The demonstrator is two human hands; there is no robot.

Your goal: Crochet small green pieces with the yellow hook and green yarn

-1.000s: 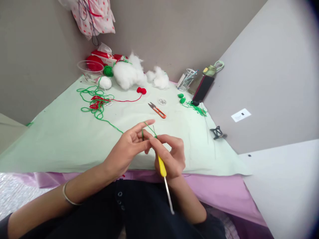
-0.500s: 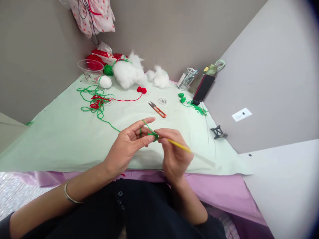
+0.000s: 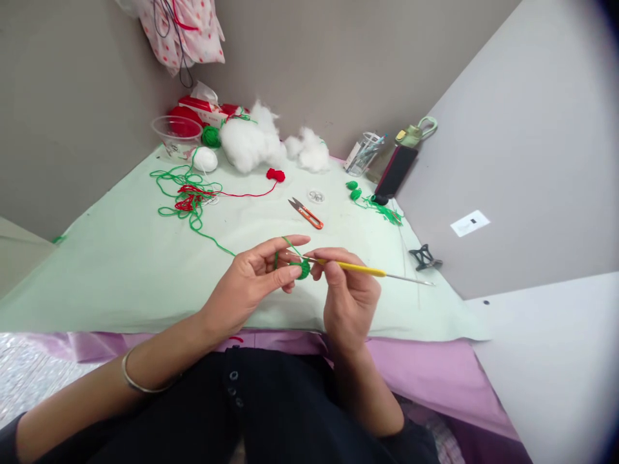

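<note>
My left hand [image 3: 256, 274] pinches a small green crochet piece [image 3: 304, 269] between thumb and fingers. Green yarn [image 3: 211, 238] runs from the tangle on the table to this hand, and a strand loops over the raised index finger. In my right hand [image 3: 351, 293] is a crochet hook [image 3: 362, 267] with a yellow handle, gripped like a pen. Its thin metal tip lies at the top of the green piece, and its other metal end points right. Whether a loop sits on the tip is too small to tell.
Orange thread snips [image 3: 307, 214] lie beyond my hands, beside a small clear dish [image 3: 316, 196]. A red crocheted piece [image 3: 275, 174], white stuffing [image 3: 251, 138] and a plastic tub [image 3: 176, 138] stand farther back. At right are green pieces [image 3: 355, 193], a phone [image 3: 396, 171] and a black stand [image 3: 425, 257].
My right hand has shifted slightly right, and the crochet hook has swung from slanting down to nearly level. The green piece now shows more of its rounded face.
</note>
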